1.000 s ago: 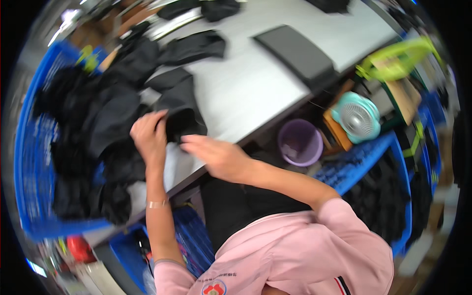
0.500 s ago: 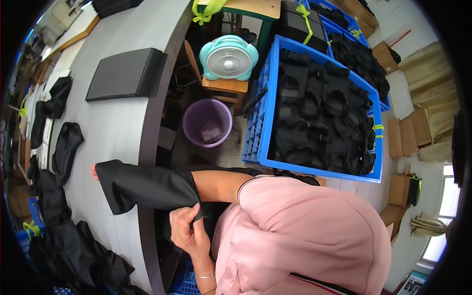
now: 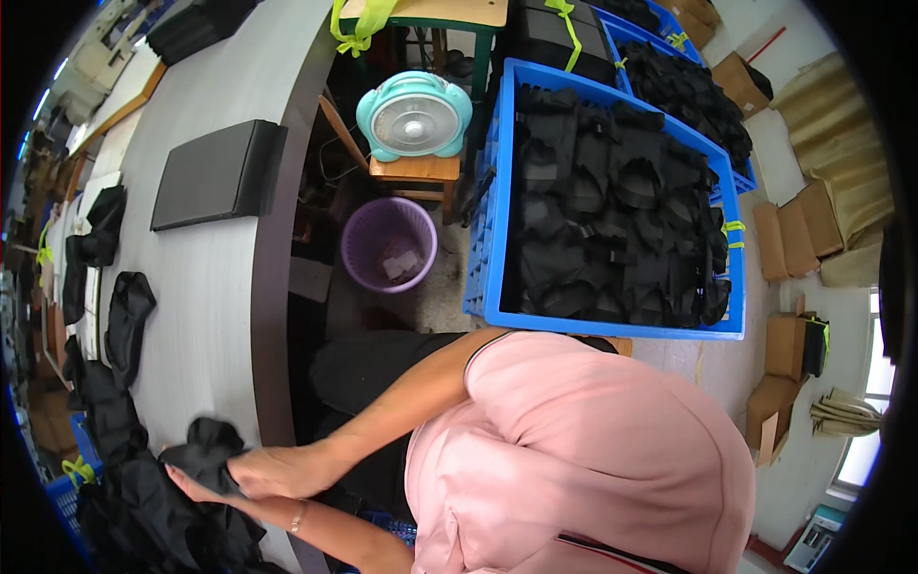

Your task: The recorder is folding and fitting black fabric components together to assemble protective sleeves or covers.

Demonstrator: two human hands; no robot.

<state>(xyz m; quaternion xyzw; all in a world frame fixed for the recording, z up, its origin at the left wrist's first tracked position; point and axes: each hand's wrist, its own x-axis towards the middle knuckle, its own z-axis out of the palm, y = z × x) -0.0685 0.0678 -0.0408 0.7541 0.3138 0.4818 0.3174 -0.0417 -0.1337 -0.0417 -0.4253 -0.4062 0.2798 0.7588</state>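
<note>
A crumpled black fabric sleeve (image 3: 212, 448) is between my hands, above the table's near left part. My right hand (image 3: 282, 471), its arm coming across from the upper shoulder, is closed on the sleeve's near end. Beneath it, my left hand (image 3: 196, 486), with a bracelet on the wrist, holds the same cloth from below; the fabric and my right hand partly hide its fingers. Both hands are right beside a heap of black fabric pieces (image 3: 143, 507). The sleeve's edges are blurred, and its far side is hidden.
The grey table (image 3: 206, 316) bears a stack of flat black panels (image 3: 210, 177). Past its edge are a purple bin (image 3: 349, 244), a turquoise fan (image 3: 414, 124) on a wooden stool (image 3: 421, 168) and a blue crate (image 3: 612, 330) full of black fabric pieces. Cardboard boxes (image 3: 784, 344) stand at the right.
Earlier the black sleeve was stretched over my right forearm, my left hand gripping its edge. Now it is off that arm, bunched between both hands, lower and farther left near the heap.
</note>
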